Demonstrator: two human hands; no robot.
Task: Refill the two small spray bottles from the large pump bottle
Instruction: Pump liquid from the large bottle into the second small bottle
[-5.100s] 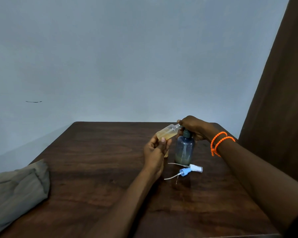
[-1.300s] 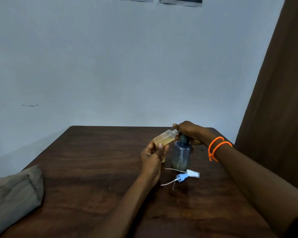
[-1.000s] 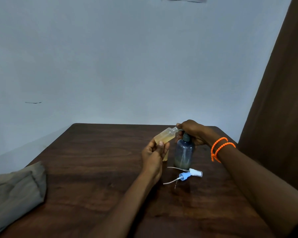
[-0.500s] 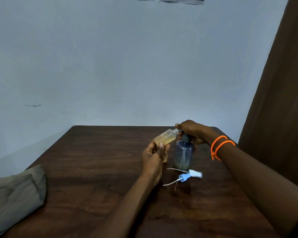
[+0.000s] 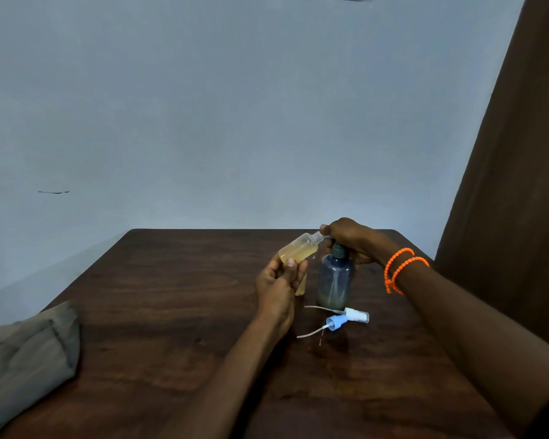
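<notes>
L hand (image 5: 279,280) grips small bottle (image 5: 298,248) tilted, neck to spout at 2 o'clock, catching liquid; R hand (image 5: 352,239) clenches pump bottle (image 5: 335,280) head.

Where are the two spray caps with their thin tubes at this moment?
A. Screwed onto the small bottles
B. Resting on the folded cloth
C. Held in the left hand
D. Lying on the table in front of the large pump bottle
D: the blue spray cap and the white spray cap lie side by side on the table, just in front of the large pump bottle, with no hand touching them.
</notes>
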